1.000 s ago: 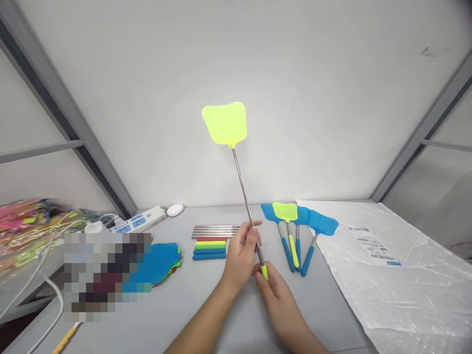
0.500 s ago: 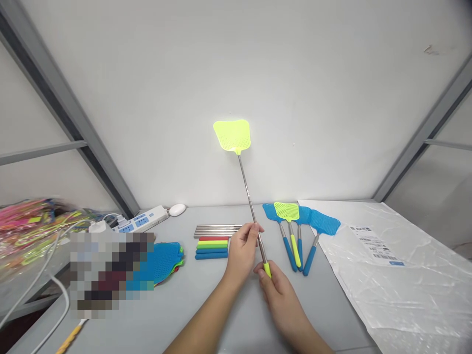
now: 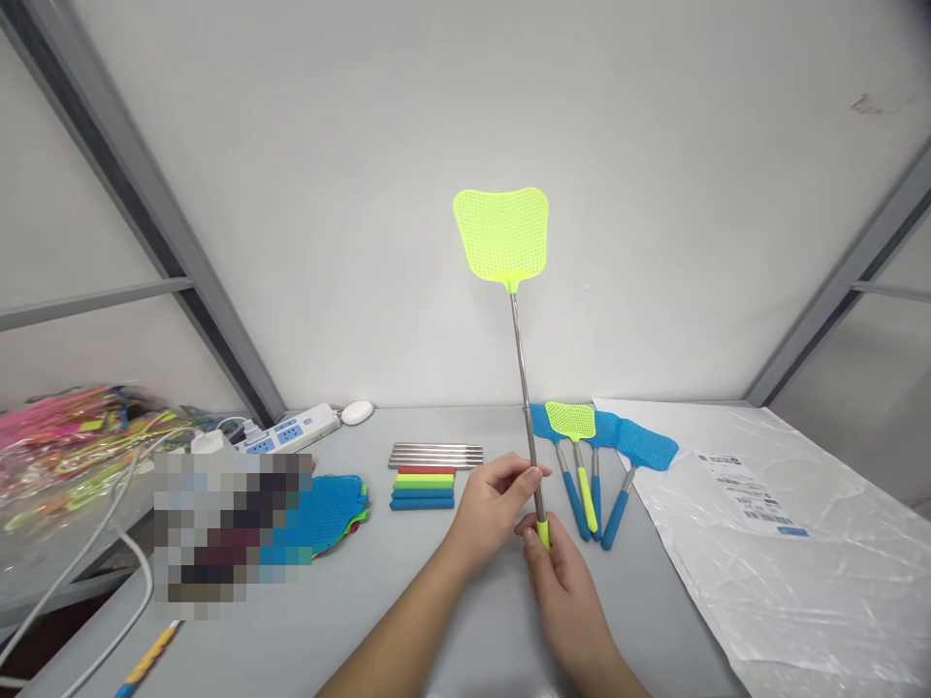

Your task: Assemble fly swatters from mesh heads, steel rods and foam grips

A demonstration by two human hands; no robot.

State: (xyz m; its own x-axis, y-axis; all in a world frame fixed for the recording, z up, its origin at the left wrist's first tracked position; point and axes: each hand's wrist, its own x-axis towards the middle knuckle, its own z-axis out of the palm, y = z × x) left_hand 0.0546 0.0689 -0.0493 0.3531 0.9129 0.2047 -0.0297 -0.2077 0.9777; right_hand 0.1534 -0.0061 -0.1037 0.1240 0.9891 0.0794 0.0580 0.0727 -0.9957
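A yellow-green fly swatter point(image 3: 501, 237) stands nearly upright before me, its thin metal rod drawn out long. Its yellow grip end is wrapped by the fingers of my right hand point(image 3: 571, 591), which hides most of the grip. My left hand point(image 3: 498, 509) pinches the lower rod just above, between thumb and fingers. On the table to the right lie several swatters with short rods, among them a blue one point(image 3: 647, 444) and a yellow-green one point(image 3: 571, 422). Left of my hands are several metal rods point(image 3: 436, 454) in a row, with red, yellow, green and blue grips point(image 3: 423, 491) in front.
Loose swatter heads, blue on top point(image 3: 335, 514), are stacked at the left beside a pixelated patch. Behind them are a power strip point(image 3: 309, 427) and a white oval object point(image 3: 357, 413). White plastic packaging point(image 3: 727, 582) covers the right side; bagged colourful items point(image 3: 87, 436) lie far left.
The swatter has swung to the right and stands more upright, its head higher and facing me more. Both hands have shifted slightly right, and the view has moved a little.
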